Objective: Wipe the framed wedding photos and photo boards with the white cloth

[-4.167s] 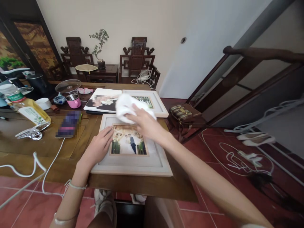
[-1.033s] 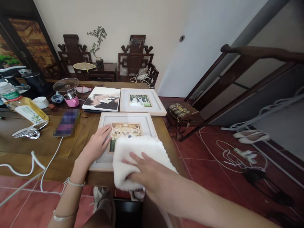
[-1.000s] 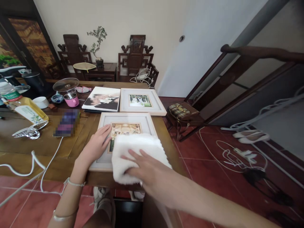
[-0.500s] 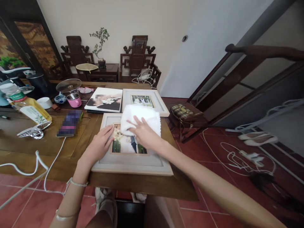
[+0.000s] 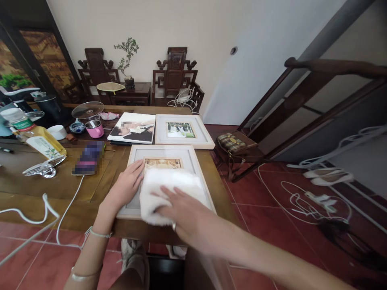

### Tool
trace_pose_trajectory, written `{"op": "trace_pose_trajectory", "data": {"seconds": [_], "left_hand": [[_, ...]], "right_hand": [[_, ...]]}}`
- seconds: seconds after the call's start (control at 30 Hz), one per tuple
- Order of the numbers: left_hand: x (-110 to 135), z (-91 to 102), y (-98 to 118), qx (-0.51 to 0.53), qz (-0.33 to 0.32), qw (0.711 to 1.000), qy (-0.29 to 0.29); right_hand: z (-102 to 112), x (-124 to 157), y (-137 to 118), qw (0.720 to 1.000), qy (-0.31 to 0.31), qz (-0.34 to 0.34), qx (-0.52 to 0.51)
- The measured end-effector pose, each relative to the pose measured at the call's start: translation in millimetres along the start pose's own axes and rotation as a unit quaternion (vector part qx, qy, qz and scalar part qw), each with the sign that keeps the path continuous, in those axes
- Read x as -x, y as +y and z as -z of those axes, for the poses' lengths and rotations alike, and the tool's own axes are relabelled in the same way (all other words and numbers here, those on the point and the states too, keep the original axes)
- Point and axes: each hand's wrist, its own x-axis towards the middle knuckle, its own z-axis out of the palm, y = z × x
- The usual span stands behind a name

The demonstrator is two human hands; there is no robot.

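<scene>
A light wooden picture frame lies flat on the brown table, a photo showing at its centre. My left hand rests on the frame's left side, fingers stretched out and holding nothing. Under my right hand is a folded white cloth, pressed onto the lower part of the frame. The cloth covers most of the photo and hangs a little past the frame's near edge. My right fingers are slightly blurred.
Beyond lies a second picture frame, beside a photo panel. To the left are a phone with a white cable, a hair clip, a pink mug and a bottle. A wooden chair stands right.
My right hand has drawn the cloth toward me, from the frame's top edge down to its near edge. The upper part of the photo now shows. My left hand has stayed put.
</scene>
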Motion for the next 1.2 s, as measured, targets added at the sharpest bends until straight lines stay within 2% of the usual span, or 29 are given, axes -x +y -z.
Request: {"op": "trace_pose_trajectory", "data": {"seconds": [0.07, 0.17, 0.23, 0.3, 0.37, 0.47, 0.6, 0.7, 0.8, 0.9, 1.0, 1.1, 1.2], "left_hand": [[-0.3, -0.1, -0.3, -0.003, 0.0, 1.0, -0.004], [-0.3, 0.0, -0.8, -0.007, 0.001, 1.0, -0.015], [0.1, 0.1, -1.1, -0.008, 0.0, 1.0, -0.017], [0.7, -0.2, -1.3, -0.007, 0.0, 1.0, -0.012], [1.1, -0.8, -1.5, -0.003, -0.003, 1.0, -0.003], [1.6, -2.2, -1.4, 0.004, -0.007, 1.0, 0.011], [2.1, -2.9, -0.9, 0.004, 0.0, 1.0, 0.016], [2.3, -1.6, -0.1, 0.007, 0.0, 1.0, 0.013], [2.4, -0.2, 0.3, 0.014, -0.001, 1.0, 0.008], [2.8, 0.1, 0.1, 0.024, 0.007, 1.0, 0.01], [3.2, 0.4, 0.3, 0.042, 0.017, 0.999, 0.013], [3.3, 3.3, 2.8, 0.074, 0.045, 0.996, 0.012], [3.9, 7.8, 5.7, 0.109, 0.054, 0.992, 0.026]], "right_hand": [[1.0, -18.9, 25.5, 0.997, 0.06, -0.019, 0.047], [10.0, -49.9, 66.0, 0.976, 0.139, -0.041, 0.165], [18.9, -67.8, 85.5, 0.968, 0.155, -0.043, 0.193], [25.8, -79.7, 94.7, 0.968, 0.153, -0.044, 0.193], [27.6, -83.5, 92.6, 0.972, 0.141, -0.047, 0.183], [22.5, -72.4, 71.7, 0.979, 0.108, -0.048, 0.168], [20.2, -33.2, 23.9, 0.993, 0.009, -0.032, 0.111], [25.2, -0.4, -11.8, 0.995, -0.083, 0.008, 0.051], [22.3, 16.7, -32.5, 0.99, -0.127, 0.052, 0.015], [9.1, 9.2, -28.8, 0.993, -0.11, 0.045, 0.005], [0.3, -18.2, -3.0, 0.998, -0.034, -0.007, 0.043], [8.7, -54.0, 28.3, 0.987, 0.043, -0.085, 0.131], [26.2, -87.9, 43.9, 0.981, 0.07, -0.104, 0.147]]}}
